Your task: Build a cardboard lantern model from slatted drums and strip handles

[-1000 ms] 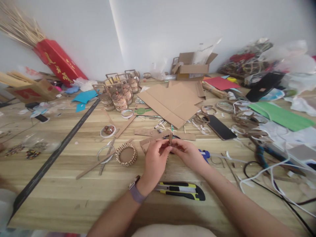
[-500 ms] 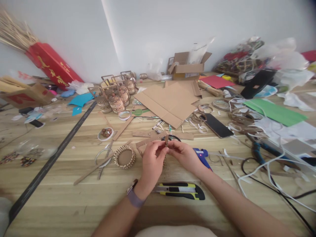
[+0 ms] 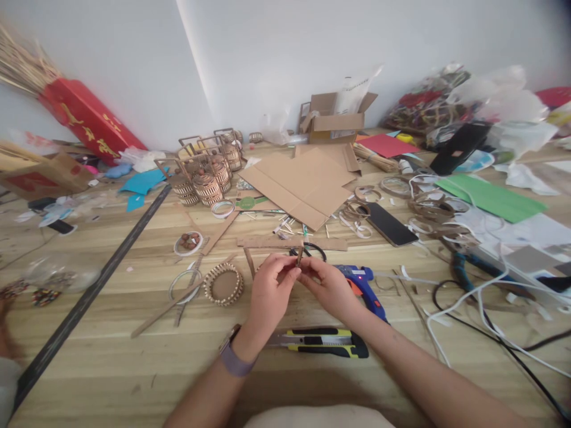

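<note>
My left hand and my right hand meet over the middle of the wooden table. Both pinch a thin brown cardboard strip frame whose short upright piece sticks up between the fingertips. A longer strip of the frame runs out to the left of my left hand. My left wrist wears a watch with a purple band. A round woven cardboard disc lies just left of my left hand.
A yellow and black utility knife lies near my wrists. A blue glue gun sits right of my right hand, with cables beyond. A phone, flat cardboard sheets, small woven baskets and a long black ruler lie around.
The view has drifted so the scene sits a little left and lower. My hands stay together on the cardboard strip, and the glue gun shows more fully beside my right hand.
</note>
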`<action>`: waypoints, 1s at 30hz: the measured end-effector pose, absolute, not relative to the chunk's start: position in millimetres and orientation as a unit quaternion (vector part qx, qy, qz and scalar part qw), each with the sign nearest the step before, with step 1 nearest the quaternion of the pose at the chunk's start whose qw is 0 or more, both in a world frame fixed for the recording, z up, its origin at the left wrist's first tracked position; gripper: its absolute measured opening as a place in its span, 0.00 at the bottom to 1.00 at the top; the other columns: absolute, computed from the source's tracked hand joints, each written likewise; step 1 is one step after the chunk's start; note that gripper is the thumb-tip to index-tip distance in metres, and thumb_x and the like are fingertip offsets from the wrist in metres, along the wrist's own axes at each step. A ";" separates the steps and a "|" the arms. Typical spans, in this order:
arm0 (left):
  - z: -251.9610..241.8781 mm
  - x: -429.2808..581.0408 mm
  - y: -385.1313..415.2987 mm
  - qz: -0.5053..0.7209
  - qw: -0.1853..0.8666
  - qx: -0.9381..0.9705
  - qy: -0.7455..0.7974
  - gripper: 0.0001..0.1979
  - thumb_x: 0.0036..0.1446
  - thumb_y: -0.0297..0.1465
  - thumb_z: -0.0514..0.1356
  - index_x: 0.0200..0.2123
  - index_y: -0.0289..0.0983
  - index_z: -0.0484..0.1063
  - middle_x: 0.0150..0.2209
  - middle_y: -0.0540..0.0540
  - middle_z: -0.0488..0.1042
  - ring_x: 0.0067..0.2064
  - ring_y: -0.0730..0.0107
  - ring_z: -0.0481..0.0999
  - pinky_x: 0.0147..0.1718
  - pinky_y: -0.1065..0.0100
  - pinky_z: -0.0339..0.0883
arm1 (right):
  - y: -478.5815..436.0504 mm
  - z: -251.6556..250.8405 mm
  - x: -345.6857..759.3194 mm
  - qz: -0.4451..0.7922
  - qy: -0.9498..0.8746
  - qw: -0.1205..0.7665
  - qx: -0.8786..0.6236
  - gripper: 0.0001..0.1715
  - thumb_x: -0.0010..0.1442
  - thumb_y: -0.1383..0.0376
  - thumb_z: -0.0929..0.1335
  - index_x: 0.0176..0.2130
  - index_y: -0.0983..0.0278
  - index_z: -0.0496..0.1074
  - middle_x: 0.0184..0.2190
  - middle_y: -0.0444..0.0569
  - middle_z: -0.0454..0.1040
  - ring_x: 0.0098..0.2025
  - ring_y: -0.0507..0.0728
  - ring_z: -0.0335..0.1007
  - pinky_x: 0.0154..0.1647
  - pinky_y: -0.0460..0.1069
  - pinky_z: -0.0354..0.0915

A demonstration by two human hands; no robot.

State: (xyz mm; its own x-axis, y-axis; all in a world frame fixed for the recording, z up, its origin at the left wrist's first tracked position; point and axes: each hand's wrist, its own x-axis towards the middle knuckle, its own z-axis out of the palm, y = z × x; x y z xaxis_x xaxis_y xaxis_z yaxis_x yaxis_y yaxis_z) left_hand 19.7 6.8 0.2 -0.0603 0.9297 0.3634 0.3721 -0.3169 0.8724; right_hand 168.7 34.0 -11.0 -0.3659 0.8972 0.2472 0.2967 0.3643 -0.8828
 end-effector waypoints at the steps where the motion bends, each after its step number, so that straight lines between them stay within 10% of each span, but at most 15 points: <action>1: 0.3 19.0 6.3 0.511 0.271 0.631 0.517 0.07 0.58 0.25 0.60 0.39 0.38 0.76 0.39 0.45 0.78 0.42 0.64 0.78 0.43 0.65 0.73 | 32.5 -11.0 168.5 0.382 -0.730 0.387 -0.414 0.06 0.62 0.64 0.66 0.38 0.61 0.73 0.34 0.48 0.80 0.35 0.56 0.76 0.38 0.50 0.71; 12: -5.4 15.0 -4.1 0.524 0.309 0.602 0.518 0.11 0.60 0.28 0.59 0.46 0.38 0.74 0.44 0.42 0.78 0.45 0.63 0.79 0.46 0.61 0.74 | 26.4 -13.1 164.5 0.335 -0.744 0.385 -0.433 0.09 0.61 0.68 0.66 0.39 0.60 0.76 0.36 0.48 0.82 0.36 0.57 0.78 0.40 0.50 0.71; 30: 1.4 10.1 -31.5 0.469 0.302 0.614 0.559 0.10 0.59 0.33 0.58 0.26 0.38 0.66 0.26 0.50 0.73 0.30 0.71 0.73 0.31 0.71 0.67 | 34.1 -14.8 167.6 0.319 -0.752 0.384 -0.431 0.07 0.60 0.66 0.65 0.37 0.60 0.74 0.32 0.47 0.80 0.33 0.57 0.76 0.36 0.49 0.70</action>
